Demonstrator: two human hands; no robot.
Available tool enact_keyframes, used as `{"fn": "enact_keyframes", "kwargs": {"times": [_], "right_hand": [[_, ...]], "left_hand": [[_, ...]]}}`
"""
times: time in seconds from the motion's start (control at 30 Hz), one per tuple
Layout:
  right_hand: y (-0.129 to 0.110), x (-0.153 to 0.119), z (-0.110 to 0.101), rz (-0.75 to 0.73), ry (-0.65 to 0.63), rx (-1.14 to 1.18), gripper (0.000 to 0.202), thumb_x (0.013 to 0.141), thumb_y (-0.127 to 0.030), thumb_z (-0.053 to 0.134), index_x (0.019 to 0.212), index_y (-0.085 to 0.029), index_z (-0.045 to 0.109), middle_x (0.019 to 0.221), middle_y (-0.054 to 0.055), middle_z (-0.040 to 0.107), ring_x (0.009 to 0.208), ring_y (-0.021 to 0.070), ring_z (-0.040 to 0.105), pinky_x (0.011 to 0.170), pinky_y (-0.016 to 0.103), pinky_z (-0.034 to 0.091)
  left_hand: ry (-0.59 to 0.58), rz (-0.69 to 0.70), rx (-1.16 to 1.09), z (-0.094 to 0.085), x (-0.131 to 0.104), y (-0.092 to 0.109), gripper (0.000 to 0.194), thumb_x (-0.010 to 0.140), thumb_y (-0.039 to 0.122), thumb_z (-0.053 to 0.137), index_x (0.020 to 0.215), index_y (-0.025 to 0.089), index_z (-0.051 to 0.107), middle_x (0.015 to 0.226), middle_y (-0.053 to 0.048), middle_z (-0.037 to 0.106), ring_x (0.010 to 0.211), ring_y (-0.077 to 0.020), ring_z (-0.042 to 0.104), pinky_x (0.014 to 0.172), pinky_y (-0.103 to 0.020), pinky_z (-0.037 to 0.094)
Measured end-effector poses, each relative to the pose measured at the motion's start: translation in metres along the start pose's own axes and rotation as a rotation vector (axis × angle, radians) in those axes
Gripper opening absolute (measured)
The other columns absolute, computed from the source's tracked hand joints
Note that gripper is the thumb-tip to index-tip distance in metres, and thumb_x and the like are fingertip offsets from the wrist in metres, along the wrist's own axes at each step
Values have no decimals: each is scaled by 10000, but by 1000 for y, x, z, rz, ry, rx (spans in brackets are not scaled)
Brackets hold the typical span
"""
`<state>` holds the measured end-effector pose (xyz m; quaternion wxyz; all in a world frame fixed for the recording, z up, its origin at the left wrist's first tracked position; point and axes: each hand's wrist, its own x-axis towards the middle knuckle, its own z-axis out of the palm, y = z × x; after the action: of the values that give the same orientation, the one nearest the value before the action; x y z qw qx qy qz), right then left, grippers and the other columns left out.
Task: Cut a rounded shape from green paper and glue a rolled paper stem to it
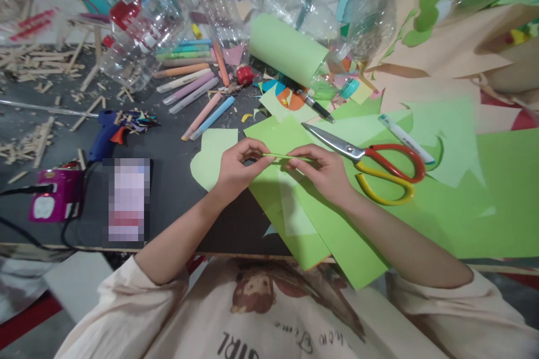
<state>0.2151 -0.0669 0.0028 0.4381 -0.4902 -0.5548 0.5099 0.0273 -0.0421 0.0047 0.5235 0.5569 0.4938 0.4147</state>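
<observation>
Head view: a thin green paper strip (286, 157) is pinched between both hands, above the green sheets (337, 224).
Left hand (238, 168): closed on the strip's 9 o'clock end.
Right hand (322, 171): closed on the 3 o'clock end, wrist bent inward.
Risk: the strip could probably be torn by uneven pulling.
Scissors (379, 165): lying at 3 o'clock on the tabletop (177, 190).

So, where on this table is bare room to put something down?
The dark tabletop is bare between the blue glue gun, the pastel markers and the left hand. The back is crowded with plastic bottles; paper sheets and scissors cover the right.
</observation>
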Motion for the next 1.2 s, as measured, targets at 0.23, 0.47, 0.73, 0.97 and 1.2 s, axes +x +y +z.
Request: {"fn": "enact_keyframes", "kwargs": {"times": [0.23, 0.47, 0.73, 0.97, 1.2], "right_hand": [[0, 0, 0, -1, -1, -21, 254, 831, -465, 690, 820, -212, 708, 754, 26, 746, 700, 179, 726, 660, 323, 598], [-3, -1, 1, -17, -40, -49, 263, 838, -476, 686, 800, -217, 712, 773, 33, 757, 718, 187, 733, 703, 336, 604], [-2, -1, 0, -22, -52, -52, 292, 836, -502, 681, 831, -214, 732, 786, 41, 770, 713, 188, 739, 701, 334, 609], [-5, -2, 0, -58, -63, -55, 181, 879, -375, 652, 871, -230, 760, 786, 27, 784, 711, 182, 745, 704, 331, 609], [-5, -3, 1, -122, -1, -73, 114, 866, -306, 662, 812, -223, 718, 758, 20, 759, 692, 173, 732, 646, 305, 585]], "left_hand": [[-128, -13, -27, -2, 1, -6, 377, 691, 377, 784, 903, 219, 515, 797, 13, 664, 717, -120, 650, 669, -229, 514], [-297, 75, 222, -4, -1, 3, 178, 850, 379, 625, 869, 215, 694, 919, -59, 736, 856, -181, 686, 764, -268, 535], [-186, 73, 208, -3, -1, 4, 217, 804, 430, 691, 751, 220, 702, 786, -34, 734, 715, -153, 656, 672, -252, 507], [-83, 77, 179, -3, -3, 1, 218, 762, 409, 747, 727, 207, 673, 738, -23, 703, 669, -136, 620, 619, -248, 467], [-16, 62, 153, 0, -4, 2, 320, 710, 451, 788, 692, 200, 590, 675, 3, 632, 628, -118, 570, 593, -243, 455]]}}
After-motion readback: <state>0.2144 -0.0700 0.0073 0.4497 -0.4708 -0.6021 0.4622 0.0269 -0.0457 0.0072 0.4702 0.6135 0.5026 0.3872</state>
